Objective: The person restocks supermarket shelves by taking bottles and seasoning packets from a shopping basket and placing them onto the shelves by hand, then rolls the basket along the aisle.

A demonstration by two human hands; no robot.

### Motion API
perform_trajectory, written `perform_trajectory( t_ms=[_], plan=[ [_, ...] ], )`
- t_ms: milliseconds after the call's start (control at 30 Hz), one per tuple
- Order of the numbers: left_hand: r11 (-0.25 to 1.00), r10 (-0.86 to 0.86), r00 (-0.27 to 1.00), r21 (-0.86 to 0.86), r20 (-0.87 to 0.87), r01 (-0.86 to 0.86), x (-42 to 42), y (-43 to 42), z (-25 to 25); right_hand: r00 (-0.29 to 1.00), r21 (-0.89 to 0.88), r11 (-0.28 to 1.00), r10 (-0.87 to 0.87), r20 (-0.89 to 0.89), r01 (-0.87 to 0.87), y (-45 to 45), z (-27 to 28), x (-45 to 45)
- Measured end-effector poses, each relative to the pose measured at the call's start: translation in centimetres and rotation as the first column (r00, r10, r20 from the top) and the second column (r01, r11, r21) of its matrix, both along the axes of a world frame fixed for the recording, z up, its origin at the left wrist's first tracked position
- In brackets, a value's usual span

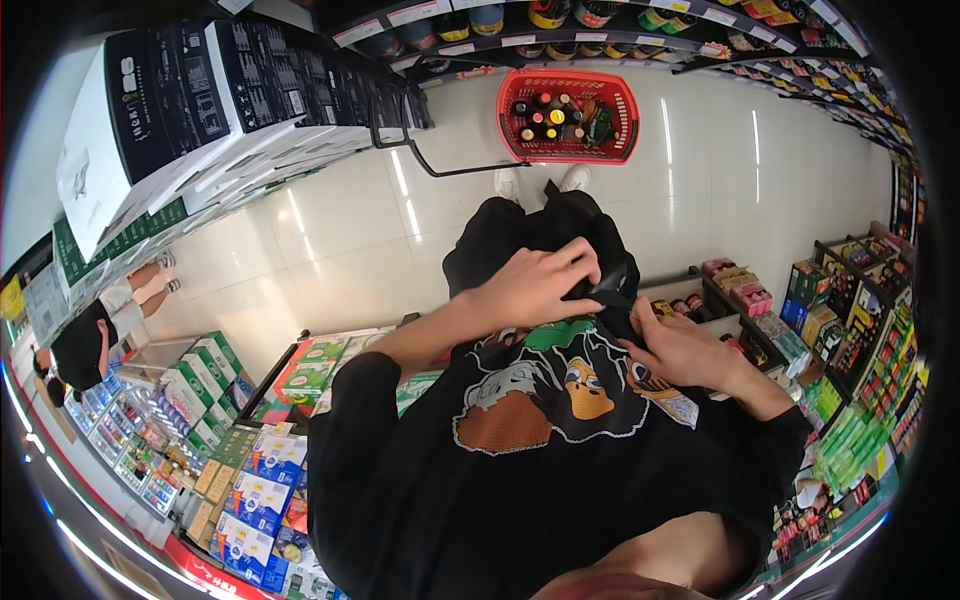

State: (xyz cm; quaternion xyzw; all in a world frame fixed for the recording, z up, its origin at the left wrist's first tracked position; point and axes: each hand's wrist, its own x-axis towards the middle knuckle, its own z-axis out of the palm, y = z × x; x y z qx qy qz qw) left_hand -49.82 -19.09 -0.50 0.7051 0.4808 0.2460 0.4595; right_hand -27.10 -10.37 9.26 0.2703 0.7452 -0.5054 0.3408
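At waist height, in front of a black printed T-shirt (400, 470), both my hands are at a black item (612, 283) that looks like a bag or strap; its exact kind is unclear against the dark clothes. My left hand (540, 280) has its fingers curled over the near-left side of this item. On the other side, my right hand (680, 345) pinches its edge between thumb and fingers. Beyond my white shoes (507, 183), a red shopping basket (625, 150) stands on the floor with several bottles (550, 117) in it.
Shelves of jars and bottles (545, 14) run along the far side. Stacked boxes (170, 100) rise at the left, with a black metal frame (435, 172) beside them. Another person (80, 350) stands far left. Display bins (745, 340) flank my right side.
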Motion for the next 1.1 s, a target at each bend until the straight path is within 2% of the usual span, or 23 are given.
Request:
perform_trajectory(
  t_ms=[33, 67, 100, 133, 167, 200, 233, 267, 300, 333, 367, 400, 500, 600, 667, 700, 767, 833, 900, 933, 967, 1033, 1100],
  plan=[
    [0.987, -0.029, 0.996, -0.152, 0.086, 0.042, -0.8, 0.4, -0.2, 1.000, -0.019, 1.000, 0.008, -0.012, -0.009, 0.2, 0.0, -0.4],
    [0.946, -0.067, 0.964, -0.290, 0.256, 0.143, -2.6, 1.0, -0.9, 1.000, -0.023, 1.000, 0.009, -0.008, -0.010, 0.5, -0.2, -0.4],
    [0.855, 0.007, 0.867, -0.453, 0.498, 0.253, -4.7, 1.0, -4.3, 0.998, 0.029, 0.997, 0.068, -0.006, -0.068, 0.8, -0.4, -0.3],
    [0.891, 0.095, 0.799, -0.408, 0.594, 0.197, -7.4, 1.0, -7.9, 0.992, 0.082, 0.989, 0.125, -0.001, -0.125, 1.3, -0.7, -0.3],
    [0.950, 0.142, 0.817, -0.310, 0.559, 0.047, -10.9, 1.1, -12.6, 0.992, 0.083, 0.989, 0.126, 0.004, -0.126, 1.8, -1.3, -0.6],
    [0.722, 0.634, 0.690, -0.586, 0.348, -0.368, -13.7, 0.3, -14.4, 1.000, 0.213, 0.977, 0.015, 0.017, -0.018, 2.2, -2.1, -0.8],
    [0.460, 0.858, 0.503, -0.587, 0.101, -0.667, -16.0, -0.3, -17.6, 0.995, 0.339, 0.937, -0.099, 0.020, 0.087, 2.5, -3.1, -0.9],
    [0.279, 0.937, 0.348, -0.561, -0.017, -0.779, -19.1, -1.7, -22.3, 0.974, 0.347, 0.910, -0.223, -0.047, 0.226, 3.0, -4.3, -1.3],
    [0.245, 0.933, 0.341, -0.501, -0.110, -0.830, -22.9, -3.3, -27.8, 0.951, 0.350, 0.885, -0.282, -0.122, 0.308, 3.5, -5.3, -1.9],
    [0.103, 0.945, 0.232, -0.461, -0.232, -0.881, -25.0, -3.6, -30.6, 0.927, 0.266, 0.888, -0.357, -0.115, 0.375, 4.0, -6.1, -2.7],
    [0.119, 0.864, 0.279, -0.368, -0.420, -0.922, -29.3, -5.6, -37.7, 0.896, 0.185, 0.876, -0.432, -0.104, 0.445, 4.3, -6.8, -3.6],
    [0.100, 0.772, 0.330, -0.409, -0.543, -0.907, -30.5, -4.6, -37.2, 0.860, 0.080, 0.858, -0.496, -0.122, 0.507, 4.1, -7.8, -4.3],
    [0.079, 0.755, 0.441, -0.600, -0.486, -0.796, -30.2, -1.4, -34.2, 0.761, -0.188, 0.793, -0.609, -0.223, 0.580, 2.1, -12.0, -6.0],
    [0.062, 0.803, 0.403, -0.611, -0.439, -0.789, -27.5, 1.3, -30.8, 0.783, -0.263, 0.809, -0.581, -0.221, 0.526, -0.3, -15.3, -7.5],
    [0.069, 0.838, 0.370, -0.595, -0.401, -0.801, -26.6, 1.8, -30.9, 0.791, -0.378, 0.780, -0.587, -0.170, 0.498, -1.1, -15.9, -8.1],
    [0.083, 0.829, 0.385, -0.592, -0.405, -0.802, -26.1, 2.2, -30.8, 0.779, -0.382, 0.769, -0.603, -0.171, 0.512, -1.3, -16.2, -8.1],
    [0.232, 0.811, 0.467, -0.540, -0.351, -0.809, -24.6, 2.4, -30.5, 0.780, -0.396, 0.763, -0.605, -0.159, 0.511, -1.9, -16.7, -7.9],
    [0.270, 0.845, 0.453, -0.504, -0.285, -0.820, -24.0, 1.7, -30.8, 0.766, -0.374, 0.758, -0.621, -0.165, 0.534, -1.9, -16.9, -7.5],
    [0.245, 0.835, 0.465, -0.557, -0.295, -0.793, -24.2, 0.5, -31.2, 0.784, -0.236, 0.824, -0.565, -0.259, 0.516, -2.0, -17.4, -7.1],
    [0.224, 0.869, 0.419, -0.547, -0.262, -0.807, -23.9, 0.0, -31.6, 0.784, -0.218, 0.830, -0.557, -0.275, 0.513, -2.2, -18.0, -6.8],
    [0.209, 0.897, 0.379, -0.539, -0.226, -0.816, -23.1, -0.2, -31.8, 0.764, -0.215, 0.815, -0.580, -0.282, 0.539, -2.5, -18.6, -6.5],
    [0.078, 0.922, 0.254, -0.502, -0.292, -0.861, -21.3, -0.8, -32.4, 0.780, -0.206, 0.824, -0.566, -0.269, 0.527, -2.7, -19.5, -5.9],
    [0.034, 0.918, 0.230, -0.512, -0.324, -0.858, -20.4, -2.2, -33.5, 0.731, -0.256, 0.774, -0.632, -0.256, 0.579, -2.9, -20.5, -5.3]
  ],
)
